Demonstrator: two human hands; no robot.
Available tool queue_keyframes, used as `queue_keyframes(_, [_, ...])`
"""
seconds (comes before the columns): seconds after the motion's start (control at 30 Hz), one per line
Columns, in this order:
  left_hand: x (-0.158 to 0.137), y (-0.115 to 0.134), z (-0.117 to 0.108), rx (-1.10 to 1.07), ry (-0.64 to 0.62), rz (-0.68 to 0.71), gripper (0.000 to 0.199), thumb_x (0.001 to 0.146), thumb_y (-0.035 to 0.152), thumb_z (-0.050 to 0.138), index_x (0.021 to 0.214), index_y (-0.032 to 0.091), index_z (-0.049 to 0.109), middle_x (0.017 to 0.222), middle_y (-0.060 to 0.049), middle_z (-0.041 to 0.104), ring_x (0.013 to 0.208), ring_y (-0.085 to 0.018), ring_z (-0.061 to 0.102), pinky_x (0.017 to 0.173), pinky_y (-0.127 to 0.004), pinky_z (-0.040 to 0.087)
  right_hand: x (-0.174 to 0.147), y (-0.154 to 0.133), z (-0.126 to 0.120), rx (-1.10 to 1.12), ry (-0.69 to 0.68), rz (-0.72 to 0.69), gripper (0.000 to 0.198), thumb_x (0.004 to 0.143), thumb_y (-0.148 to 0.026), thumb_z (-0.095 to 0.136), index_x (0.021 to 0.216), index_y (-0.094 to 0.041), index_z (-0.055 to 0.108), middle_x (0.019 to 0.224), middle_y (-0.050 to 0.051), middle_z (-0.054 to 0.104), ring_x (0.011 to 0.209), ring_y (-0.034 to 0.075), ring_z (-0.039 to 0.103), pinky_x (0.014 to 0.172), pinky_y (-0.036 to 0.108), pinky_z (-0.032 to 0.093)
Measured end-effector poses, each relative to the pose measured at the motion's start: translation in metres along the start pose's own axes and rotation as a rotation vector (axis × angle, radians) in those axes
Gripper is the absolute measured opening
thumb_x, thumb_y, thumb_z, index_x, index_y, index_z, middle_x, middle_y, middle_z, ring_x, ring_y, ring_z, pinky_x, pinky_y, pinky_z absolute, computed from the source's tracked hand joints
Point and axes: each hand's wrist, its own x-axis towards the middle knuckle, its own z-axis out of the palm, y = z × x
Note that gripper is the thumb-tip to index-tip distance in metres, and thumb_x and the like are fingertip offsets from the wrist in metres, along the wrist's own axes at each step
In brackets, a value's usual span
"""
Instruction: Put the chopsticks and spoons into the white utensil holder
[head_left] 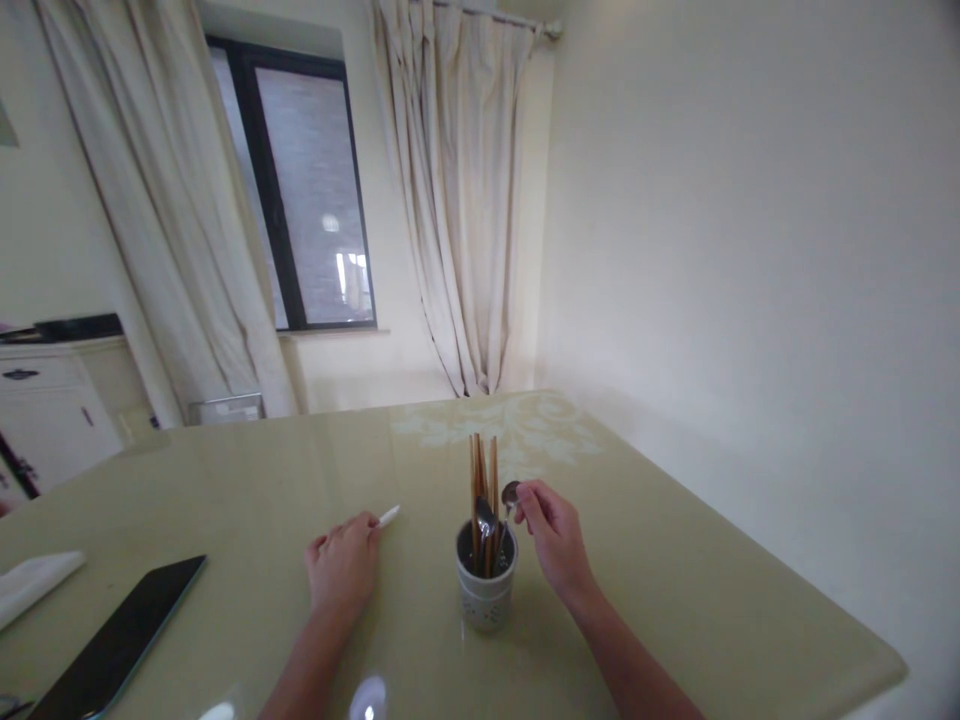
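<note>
My right hand [555,535] pinches a metal spoon [511,494] near its bowl. The spoon's handle slants down into a pale cup [486,606] with a pierced pattern. Several wooden chopsticks [482,470] and another spoon [485,515] stand upright in the same cup. Left of the cup, my left hand [345,565] rests on the table with its fingers closed around a slim white pointed thing [389,516]. Only the tip of that thing shows, so its kind is unclear.
The table [675,600] has a glossy greenish top and meets the wall on the right. A dark tablet [120,635] lies at the left, beside a white folded thing [37,585]. Behind stand a white cabinet [60,400] and curtains [465,200].
</note>
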Motion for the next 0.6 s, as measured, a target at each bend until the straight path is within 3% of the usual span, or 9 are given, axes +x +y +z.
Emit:
queue_keyframes(0.1, [0.001,0.010,-0.004,-0.326,-0.011,0.006,0.028,0.103,0.036,0.043,0.100,0.022,0.067,0.097,-0.012,0.081,0.097,-0.030,0.076,0.091,-0.044,0.051,0.001,0.005,0.004,0.001,0.032,0.021,0.059,0.100,-0.070,0.056,0.070,-0.020,0.066,0.061,-0.001,0.058,0.056,0.015,0.048,0.056,0.027,0.039])
queue_keyframes(0.23, [-0.011,0.036,-0.014,-1.008,0.120,0.098,0.035,0.093,0.058,0.062,0.094,0.023,0.062,0.113,-0.012,0.079,0.105,-0.027,0.073,0.093,-0.040,0.056,-0.004,0.016,0.014,0.062,-0.061,0.129,0.067,0.098,-0.079,0.047,0.072,-0.020,0.064,0.060,-0.001,0.054,0.054,0.015,0.047,0.054,0.028,0.037])
queue_keyframes(0.3, [-0.021,0.049,-0.024,-1.313,0.073,0.132,0.039,0.083,0.058,0.078,0.082,0.023,0.060,0.120,-0.010,0.077,0.113,-0.025,0.072,0.097,-0.036,0.056,-0.009,0.020,0.020,0.066,-0.109,0.140,0.070,0.098,-0.081,0.044,0.075,-0.019,0.067,0.063,0.000,0.056,0.058,0.017,0.049,0.056,0.029,0.038])
queue_keyframes(0.37, [-0.029,0.058,-0.036,-1.559,0.023,0.076,0.044,0.071,0.052,0.090,0.076,0.022,0.059,0.110,-0.005,0.078,0.110,-0.022,0.072,0.098,-0.033,0.056,-0.012,0.023,0.025,0.047,-0.132,0.120,0.072,0.099,-0.081,0.042,0.076,-0.018,0.070,0.068,0.002,0.061,0.065,0.019,0.054,0.063,0.030,0.041])
queue_keyframes(0.5, [-0.039,0.067,-0.050,-1.828,-0.001,-0.066,0.055,0.055,0.042,0.102,0.092,0.024,0.065,0.088,0.005,0.073,0.080,-0.012,0.070,0.093,-0.031,0.060,-0.015,0.023,0.028,0.023,-0.184,0.102,0.073,0.101,-0.079,0.040,0.079,-0.017,0.071,0.078,0.006,0.066,0.077,0.023,0.059,0.073,0.033,0.044])
queue_keyframes(0.6, [-0.043,0.072,-0.047,-1.842,-0.034,-0.081,0.057,0.055,0.040,0.102,0.095,0.024,0.065,0.076,0.008,0.070,0.072,-0.011,0.068,0.080,-0.025,0.060,-0.015,0.023,0.028,0.012,-0.218,0.098,0.076,0.101,-0.081,0.036,0.079,-0.017,0.069,0.077,0.005,0.063,0.076,0.022,0.057,0.072,0.032,0.043])
